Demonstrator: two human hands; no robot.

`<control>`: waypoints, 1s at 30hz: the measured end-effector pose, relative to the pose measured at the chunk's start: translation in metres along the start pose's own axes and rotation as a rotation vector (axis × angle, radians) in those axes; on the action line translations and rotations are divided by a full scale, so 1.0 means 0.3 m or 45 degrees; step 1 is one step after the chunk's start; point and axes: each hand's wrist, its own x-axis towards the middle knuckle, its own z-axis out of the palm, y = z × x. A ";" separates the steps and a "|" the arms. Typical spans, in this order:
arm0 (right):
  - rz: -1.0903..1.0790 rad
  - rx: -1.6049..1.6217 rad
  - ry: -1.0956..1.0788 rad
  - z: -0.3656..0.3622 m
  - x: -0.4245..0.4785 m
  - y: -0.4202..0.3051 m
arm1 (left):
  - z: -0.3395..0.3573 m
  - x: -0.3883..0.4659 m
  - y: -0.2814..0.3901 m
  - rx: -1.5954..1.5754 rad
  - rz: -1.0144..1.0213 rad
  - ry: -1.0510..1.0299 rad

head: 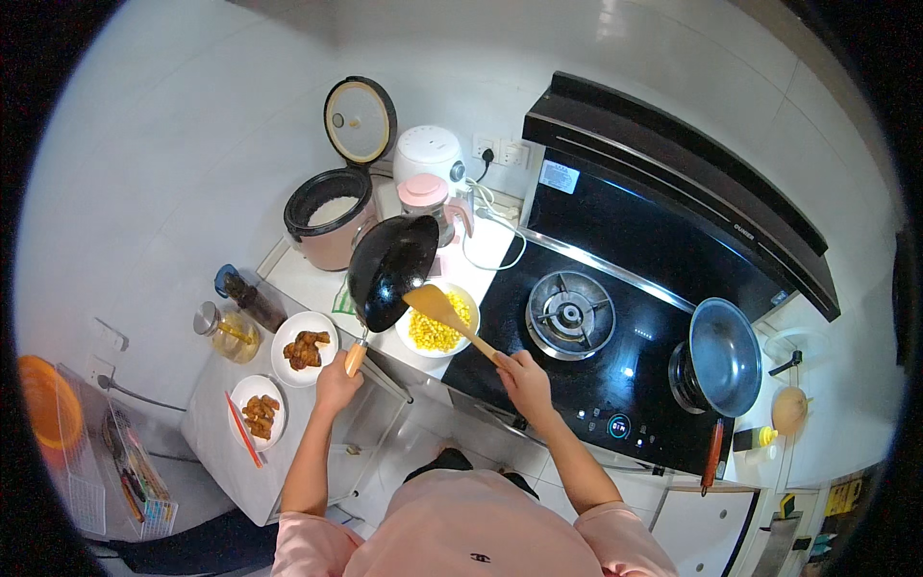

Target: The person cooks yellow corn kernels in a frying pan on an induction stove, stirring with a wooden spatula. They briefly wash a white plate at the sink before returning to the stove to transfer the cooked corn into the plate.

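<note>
My left hand (337,384) grips the wooden handle of a black wok (394,267), which is tilted steeply on its side above the counter. In my right hand (525,382) is a wooden spatula (440,306), its blade beside the wok's lower rim. Below the blade, a white bowl (472,330) holds yellow corn kernels (431,334). The inside of the wok cannot be made out. Left of my left hand, a white plate (327,352) holds browned food pieces (306,350). Another plate (270,443) with browned pieces has red chopsticks (244,431) across its edge.
An open rice cooker (337,241) with white rice, a pink-lidded glass pitcher (425,195) and a white appliance (431,153) stand behind the wok. Right are a gas burner (570,314) and a frying pan (725,357) on the black hob. A jar (234,335) stands left.
</note>
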 end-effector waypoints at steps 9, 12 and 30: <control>-0.046 -0.101 -0.090 -0.007 -0.008 -0.002 | -0.019 -0.046 0.006 -0.015 -0.040 -0.028; -0.070 -0.087 -0.050 -0.064 -0.049 0.019 | -0.024 -0.062 -0.020 -0.039 -0.033 -0.014; 0.673 1.442 0.439 -0.472 -0.209 0.023 | 0.045 -0.156 0.311 -1.564 -0.394 -1.092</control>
